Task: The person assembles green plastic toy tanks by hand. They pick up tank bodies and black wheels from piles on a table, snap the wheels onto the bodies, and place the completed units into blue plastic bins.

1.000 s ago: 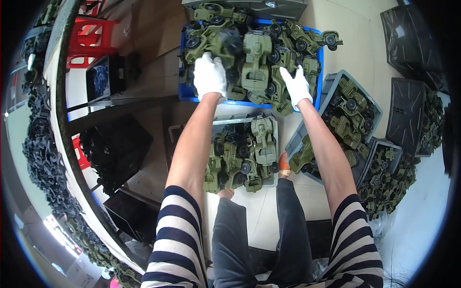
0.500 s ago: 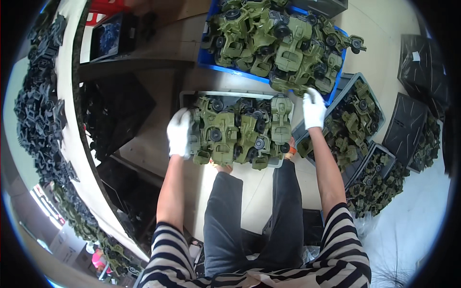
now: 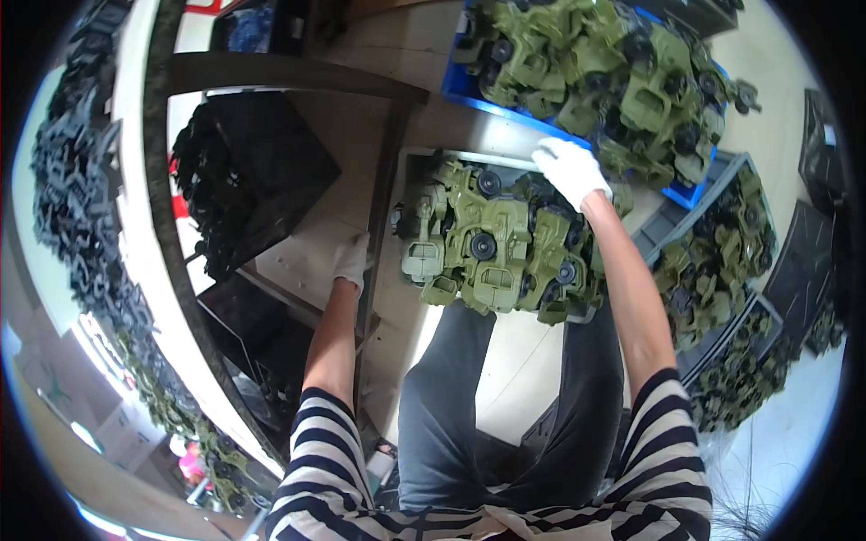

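Note:
Before me a grey crate (image 3: 514, 160) is heaped with olive-green toy jeeps (image 3: 494, 243) with black wheels. Over its far right part reaches my right hand (image 3: 572, 171), in a white glove, fingers stretched out and holding nothing I can see. It hovers between these jeeps and a blue crate (image 3: 514, 115) piled high with more green toy vehicles (image 3: 604, 77). My left hand (image 3: 350, 260), also gloved, is to the left of the grey crate, in shadow beside a dark table leg (image 3: 379, 194). Its fingers are too dim and blurred to read.
A worktable edge (image 3: 135, 180) runs down the left, with dark small parts (image 3: 77, 180) heaped on top. Under it stands a black bin (image 3: 271, 171). At the right, a grey crate (image 3: 677, 216) of green vehicles and black crates (image 3: 789, 261) stand on the floor.
My left hand has left the grey crate's side and dropped into shadow by the table leg. My right hand has swung left over the crate. The view has shifted left.

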`<state>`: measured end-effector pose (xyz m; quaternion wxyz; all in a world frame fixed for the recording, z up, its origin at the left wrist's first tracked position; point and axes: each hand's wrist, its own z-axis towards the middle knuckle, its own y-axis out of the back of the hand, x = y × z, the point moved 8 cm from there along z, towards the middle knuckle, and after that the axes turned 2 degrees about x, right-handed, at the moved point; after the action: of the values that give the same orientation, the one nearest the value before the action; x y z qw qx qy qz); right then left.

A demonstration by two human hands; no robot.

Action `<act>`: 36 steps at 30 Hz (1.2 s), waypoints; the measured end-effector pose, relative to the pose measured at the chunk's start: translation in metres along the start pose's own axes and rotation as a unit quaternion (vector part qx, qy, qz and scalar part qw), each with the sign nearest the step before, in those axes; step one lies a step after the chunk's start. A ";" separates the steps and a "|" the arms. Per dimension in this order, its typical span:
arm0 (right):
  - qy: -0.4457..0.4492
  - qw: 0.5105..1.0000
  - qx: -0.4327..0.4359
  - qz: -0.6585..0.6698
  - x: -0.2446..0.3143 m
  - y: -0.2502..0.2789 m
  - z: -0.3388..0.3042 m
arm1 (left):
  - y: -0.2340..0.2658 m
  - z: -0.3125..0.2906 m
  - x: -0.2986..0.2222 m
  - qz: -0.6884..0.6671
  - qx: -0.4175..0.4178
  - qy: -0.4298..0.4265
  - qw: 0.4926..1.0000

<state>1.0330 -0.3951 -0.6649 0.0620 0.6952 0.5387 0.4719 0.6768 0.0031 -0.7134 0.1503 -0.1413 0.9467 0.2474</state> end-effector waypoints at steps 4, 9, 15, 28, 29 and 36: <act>-0.209 0.909 -0.344 0.108 -0.100 0.035 -0.121 | -0.019 0.058 0.041 0.013 0.071 0.013 0.997; -0.446 0.880 0.042 0.158 -0.242 -0.085 -0.219 | -0.101 0.113 0.019 -0.169 0.248 0.000 0.954; -0.399 0.677 -0.067 0.615 -0.238 -0.189 -0.247 | -0.151 0.009 -0.100 -0.148 0.320 0.018 0.936; -0.229 0.568 -0.215 0.761 -0.258 -0.133 -0.214 | -0.135 0.046 -0.111 0.024 0.135 -0.055 0.989; -0.204 0.603 -0.202 0.744 -0.225 -0.111 -0.215 | -0.116 0.042 -0.131 0.109 0.064 -0.088 0.988; -0.217 0.901 -0.343 0.151 -0.163 0.052 -0.255 | 0.013 0.151 -0.243 -0.058 -0.136 -0.289 0.946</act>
<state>0.8890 -0.6560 -0.5909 0.3396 0.7891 0.2052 0.4689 0.9275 0.1380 -0.7475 0.4111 -0.1378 0.8099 0.3951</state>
